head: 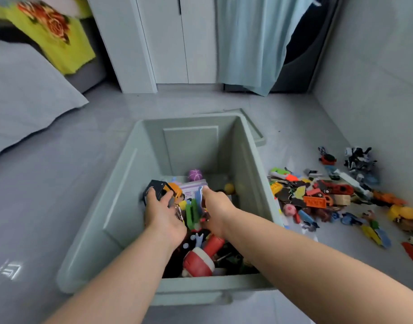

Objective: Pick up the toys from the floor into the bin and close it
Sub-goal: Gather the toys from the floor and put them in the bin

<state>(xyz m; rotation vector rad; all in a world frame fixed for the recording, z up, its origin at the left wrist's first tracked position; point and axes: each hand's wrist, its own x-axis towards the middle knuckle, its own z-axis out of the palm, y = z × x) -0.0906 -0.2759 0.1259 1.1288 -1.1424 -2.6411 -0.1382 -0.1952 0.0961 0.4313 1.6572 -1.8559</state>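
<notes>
**Friend:** Both hands in the bin? What are you holding?

**Me:** My left hand has its fingers curled over a black toy with an orange part. My right hand is wrapped round a clump of blue and green pieces. Both are low inside, over the near half, just above what's already lying there.

**Friend:** So you just drop them?

**Me:** I think I should go lower first. I'd let go close to the heap so nothing bounces out (the small flat bits would scatter easily). I'd release the clump towards the far end by the purple ball, where there looks to be more room. The near end is crowded round the red and white toy.

**Friend:** How much is left?

**Me:** A lot, I'd say. The pile of toys lies on the floor to the right of the bin, reaching almost to its wall. It runs off the right edge of my view, so I can't say where it ends.

**Friend:** And the lid?

**Me:** The lid seems to be behind the far right corner. I only see its edge, so I can't tell whether it's flat or propped up. My forearms also hide part of the bin's near side, and most of the small pieces blur together, so I couldn't name them
</notes>
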